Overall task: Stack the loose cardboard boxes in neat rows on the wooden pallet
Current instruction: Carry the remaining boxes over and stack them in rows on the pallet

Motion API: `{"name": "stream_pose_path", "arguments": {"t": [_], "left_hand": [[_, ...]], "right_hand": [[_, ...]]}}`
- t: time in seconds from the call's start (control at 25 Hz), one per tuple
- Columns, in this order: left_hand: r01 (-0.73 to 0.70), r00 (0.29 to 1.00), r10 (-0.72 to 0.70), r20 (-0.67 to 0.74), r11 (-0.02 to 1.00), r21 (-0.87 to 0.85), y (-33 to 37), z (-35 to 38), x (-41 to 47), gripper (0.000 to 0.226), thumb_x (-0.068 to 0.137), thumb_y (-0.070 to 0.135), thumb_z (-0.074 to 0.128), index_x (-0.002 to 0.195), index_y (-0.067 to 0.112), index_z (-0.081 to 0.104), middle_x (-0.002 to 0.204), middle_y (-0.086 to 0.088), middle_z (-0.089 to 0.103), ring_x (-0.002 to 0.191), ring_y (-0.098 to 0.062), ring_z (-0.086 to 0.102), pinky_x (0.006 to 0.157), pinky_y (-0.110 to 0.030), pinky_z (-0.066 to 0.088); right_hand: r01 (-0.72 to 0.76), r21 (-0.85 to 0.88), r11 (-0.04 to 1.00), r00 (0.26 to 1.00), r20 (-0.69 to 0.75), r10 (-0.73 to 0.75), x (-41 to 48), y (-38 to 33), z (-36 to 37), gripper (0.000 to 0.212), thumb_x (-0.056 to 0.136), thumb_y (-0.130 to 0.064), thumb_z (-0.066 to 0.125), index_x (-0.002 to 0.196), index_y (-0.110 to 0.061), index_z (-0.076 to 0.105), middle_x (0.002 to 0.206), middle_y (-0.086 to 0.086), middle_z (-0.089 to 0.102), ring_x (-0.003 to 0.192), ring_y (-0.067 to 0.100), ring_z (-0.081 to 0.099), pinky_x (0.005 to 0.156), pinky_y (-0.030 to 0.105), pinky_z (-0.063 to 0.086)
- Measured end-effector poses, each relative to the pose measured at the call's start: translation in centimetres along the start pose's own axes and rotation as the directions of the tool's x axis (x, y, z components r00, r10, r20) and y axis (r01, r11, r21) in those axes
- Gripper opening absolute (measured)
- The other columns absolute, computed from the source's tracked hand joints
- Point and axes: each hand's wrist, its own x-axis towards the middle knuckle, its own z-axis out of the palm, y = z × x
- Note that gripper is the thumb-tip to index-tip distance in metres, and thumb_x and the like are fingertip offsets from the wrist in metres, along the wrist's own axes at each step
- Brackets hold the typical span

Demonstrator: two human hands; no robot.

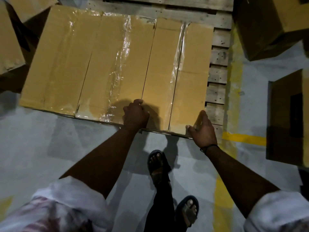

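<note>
You stand at the near edge of the wooden pallet (218,59), bent over a row of 3 cardboard boxes (117,64) that lie side by side, taped seams up, filling the view from 10 o'clock to 1 o'clock. Both hands are on the right-hand box (192,72), the last of the row.

Your left hand (135,115) sits at 12 o'clock with its fingers curled tight, tips hooked at the dark gap between this box and the middle one. Your right hand (203,131), at 1 o'clock, clasps the near right corner. Its thumb lies over the near edge and its fingers run along the outer side. Taking the box at both near corners looks meant to give you control of its angle, so you can draw it snug to its neighbour and bring its front flush with the other 2. A thin gap shows between them.

Bare slats show beyond the row at 12 o'clock and beside it at 2 o'clock, so there appears to be room for more rows.

4 loose boxes are partly in view off the pallet, 2 of them at 10 to 11 o'clock (8,44) (31,4), 1 at 1 o'clock (267,22) and 1 at 3 o'clock (286,114). They rest on or near the grey floor (66,139), which is marked with yellow lines (242,138). Your 2 sandals (158,164) are planted at 6 o'clock, 1 ahead of the other.
</note>
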Motion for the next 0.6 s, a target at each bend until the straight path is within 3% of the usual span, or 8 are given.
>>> {"name": "stream_pose_path", "arguments": {"t": [0.16,0.44,0.52,0.6], "left_hand": [[0.02,0.997,-0.026,-0.068,0.996,-0.085,0.5,-0.2,-0.3,0.055,0.077,0.042,0.073,0.128,0.031,0.058,0.118,-0.003,0.069,0.123,-0.03,0.054,0.091,-0.03,0.024],[-0.042,0.985,0.018,-0.172,0.99,-0.137,1.8,-1.1,-1.6,0.043,0.082,0.029,0.078,0.122,0.023,0.064,0.11,-0.005,0.072,0.113,-0.026,0.062,0.103,-0.035,0.028],[-0.012,0.994,0.006,-0.109,0.998,-0.058,2.1,-1.1,-2.1,0.029,0.082,0.035,0.076,0.109,0.026,0.069,0.115,-0.01,0.067,0.116,-0.032,0.058,0.104,-0.039,0.033],[-0.002,1.0,-0.001,0.017,0.981,0.193,2.5,0.5,-2.8,0.031,0.08,0.051,0.068,0.101,0.029,0.071,0.124,-0.012,0.053,0.122,-0.037,0.044,0.103,-0.043,0.035]], "right_hand": [[-0.061,0.006,0.998,0.998,0.033,0.061,0.8,-0.3,-0.3,0.103,0.091,-0.037,0.073,0.163,-0.017,0.003,0.159,0.017,0.035,0.14,0.039,0.04,0.11,0.042,0.038],[-0.013,-0.013,1.0,0.999,0.045,0.014,1.2,0.1,-0.4,0.104,0.091,-0.036,0.074,0.162,-0.01,0.003,0.154,0.022,0.041,0.135,0.042,0.045,0.104,0.043,0.043],[0.014,-0.07,0.997,0.998,0.062,-0.01,1.1,0.1,-0.1,0.102,0.094,-0.038,0.07,0.161,-0.007,0.0,0.155,0.024,0.039,0.134,0.042,0.045,0.101,0.042,0.044],[0.002,-0.083,0.997,0.996,0.09,0.006,1.0,0.1,-0.3,0.102,0.095,-0.038,0.068,0.161,-0.008,-0.004,0.158,0.022,0.036,0.134,0.041,0.045,0.101,0.042,0.044]]}}
